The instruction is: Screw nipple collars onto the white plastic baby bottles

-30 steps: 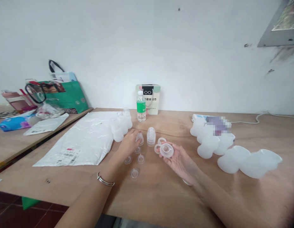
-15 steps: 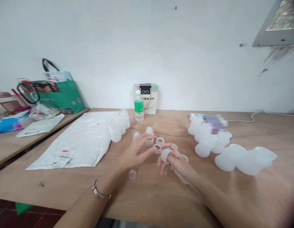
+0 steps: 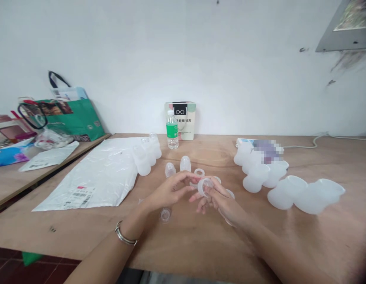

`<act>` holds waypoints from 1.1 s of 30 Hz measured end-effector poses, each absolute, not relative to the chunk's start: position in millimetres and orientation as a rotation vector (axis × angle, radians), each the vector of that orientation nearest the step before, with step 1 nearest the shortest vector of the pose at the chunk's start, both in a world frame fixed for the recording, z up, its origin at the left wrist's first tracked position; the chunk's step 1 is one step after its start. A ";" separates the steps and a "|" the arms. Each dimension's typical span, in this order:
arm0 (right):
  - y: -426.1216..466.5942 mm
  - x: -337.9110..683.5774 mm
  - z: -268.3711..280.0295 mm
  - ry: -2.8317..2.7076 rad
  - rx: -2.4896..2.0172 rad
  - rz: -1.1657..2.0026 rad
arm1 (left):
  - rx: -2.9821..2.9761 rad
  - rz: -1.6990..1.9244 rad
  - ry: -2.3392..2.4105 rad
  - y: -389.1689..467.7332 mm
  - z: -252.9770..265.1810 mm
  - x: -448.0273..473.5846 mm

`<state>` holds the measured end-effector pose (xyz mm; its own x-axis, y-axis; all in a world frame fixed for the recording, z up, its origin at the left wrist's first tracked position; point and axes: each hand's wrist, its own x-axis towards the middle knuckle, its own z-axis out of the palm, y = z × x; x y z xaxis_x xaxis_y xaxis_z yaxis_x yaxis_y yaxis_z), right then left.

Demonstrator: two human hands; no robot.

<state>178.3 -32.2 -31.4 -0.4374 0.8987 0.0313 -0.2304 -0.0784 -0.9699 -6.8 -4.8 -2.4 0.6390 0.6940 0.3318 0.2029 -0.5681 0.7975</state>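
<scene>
Bright, even light; soft shadows; edges warped, blurred (wide lens)

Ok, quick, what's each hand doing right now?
Left hand: fingers curled, tips meeting the clear ring; grip cannot be told.
Right hand: closed on the clear ring.

This looks like a small, makeshift packing or assembly room rather than a home. A bare plywood worktop (image 3: pixel 183 240) runs along a plain white wall (image 3: pixel 183 59) that is scuffed near its right end. Batches of identical translucent plastic bottles (image 3: pixel 145 156) and cups (image 3: pixel 289 189) sit in groups toward the worktop's back edge, with loose rings (image 3: pixel 199 172) near the middle. A courier mailing bag (image 3: pixel 96 177) with a shipping label lies at the left edge, and a green shopping bag (image 3: pixel 73 116) stands on a second table (image 3: pixel 11 177) beyond.
</scene>
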 end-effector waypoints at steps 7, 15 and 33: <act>-34.8 176.7 -25.3 -1.378 -0.881 1.578 | 2.025 0.918 0.664 -5.1 -12.4 -0.7; -43.3 173.6 -21.3 -1.621 -0.937 1.142 | 2.040 1.010 0.612 -3.7 -17.7 -1.2; -48.3 174.0 -18.9 -1.656 -0.937 1.072 | 2.243 0.941 0.709 -11.1 -16.7 -3.9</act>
<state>174.0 -48.3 -18.9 -0.2850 0.9140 0.2886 0.1108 0.3305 -0.9373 -3.9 -11.1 -16.7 0.6063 0.6631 0.4390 0.2388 -0.6784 0.6948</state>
